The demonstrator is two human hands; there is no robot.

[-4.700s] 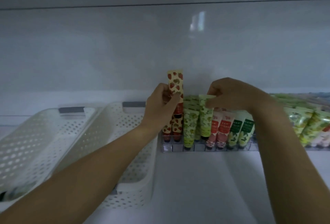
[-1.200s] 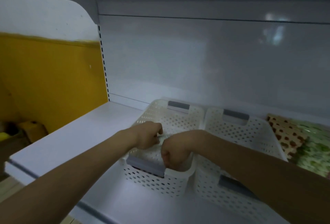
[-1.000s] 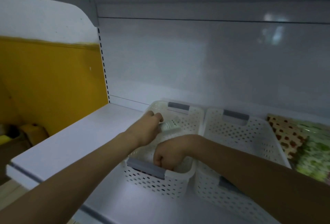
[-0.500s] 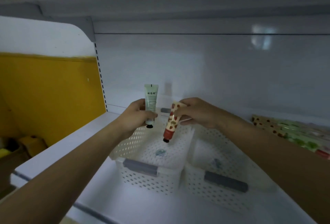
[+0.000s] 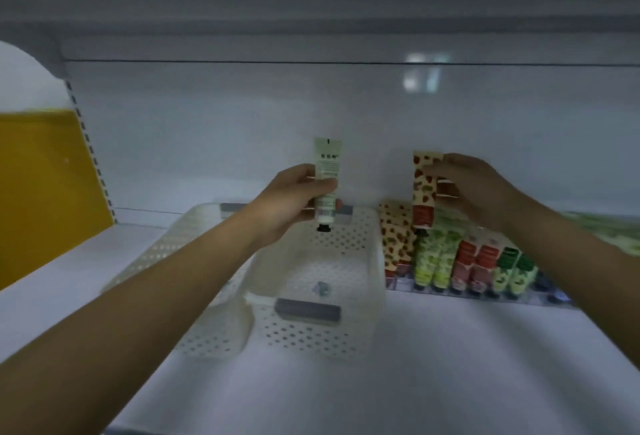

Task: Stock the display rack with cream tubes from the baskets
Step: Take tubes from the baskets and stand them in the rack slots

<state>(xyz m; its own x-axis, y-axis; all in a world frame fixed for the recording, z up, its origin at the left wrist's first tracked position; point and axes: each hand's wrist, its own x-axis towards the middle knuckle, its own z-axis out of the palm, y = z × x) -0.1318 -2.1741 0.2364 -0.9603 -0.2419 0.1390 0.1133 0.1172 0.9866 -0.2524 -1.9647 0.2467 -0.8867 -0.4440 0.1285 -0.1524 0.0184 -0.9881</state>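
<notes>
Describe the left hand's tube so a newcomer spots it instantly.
Start at the white perforated basket mid-shelf. Over its far end the left hand holds a tube, cap down. It is plain pale green, unlike the spotted red-and-cream tube in the right hand.

The white shelf (image 5: 467, 365) bears two perforated baskets (image 5: 311, 334) side by side and a stocked display rack (image 5: 460, 292).

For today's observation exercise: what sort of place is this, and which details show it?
Probably a shop: a white shelf with a slotted upright, a clear display rack of standing cream tubes grouped by design, and white perforated baskets beside it.
</notes>
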